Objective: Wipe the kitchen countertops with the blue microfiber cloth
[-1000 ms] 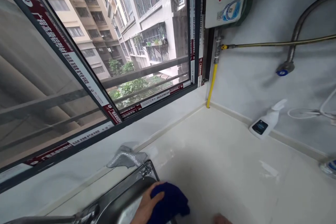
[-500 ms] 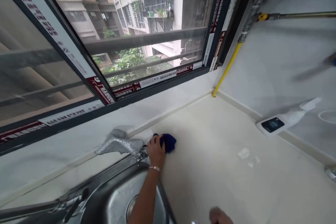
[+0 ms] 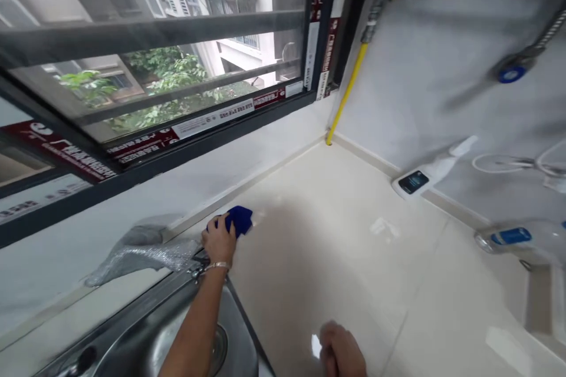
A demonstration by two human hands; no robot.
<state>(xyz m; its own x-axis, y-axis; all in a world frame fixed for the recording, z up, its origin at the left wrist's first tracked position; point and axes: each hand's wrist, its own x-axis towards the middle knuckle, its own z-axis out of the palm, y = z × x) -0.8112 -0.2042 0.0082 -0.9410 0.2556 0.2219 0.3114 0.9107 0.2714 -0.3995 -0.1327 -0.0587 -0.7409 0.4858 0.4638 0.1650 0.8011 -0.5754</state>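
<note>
My left hand [image 3: 219,240] reaches across the corner of the steel sink [image 3: 145,336] and is closed on a dark blue cloth [image 3: 239,219], pressing it on the cream countertop [image 3: 336,235] close to the back ledge. A thin bracelet shows on that wrist. My right hand [image 3: 340,352] rests on the countertop at the bottom edge, fingers curled, with nothing visible in it. A crumpled silver cloth [image 3: 141,253] lies just left of my left hand, by the sink's rear corner.
A white spray bottle [image 3: 431,174] leans against the right wall. A clear bottle with a blue label [image 3: 524,238] lies at the right. A yellow gas pipe [image 3: 347,94] runs down the corner. A window [image 3: 154,70] spans the back; white cables [image 3: 517,162] hang on the wall.
My left hand carried the blue cloth from the sink's edge away to the back of the countertop. The view tilted down and turned right, showing more of the counter and the clear bottle.
</note>
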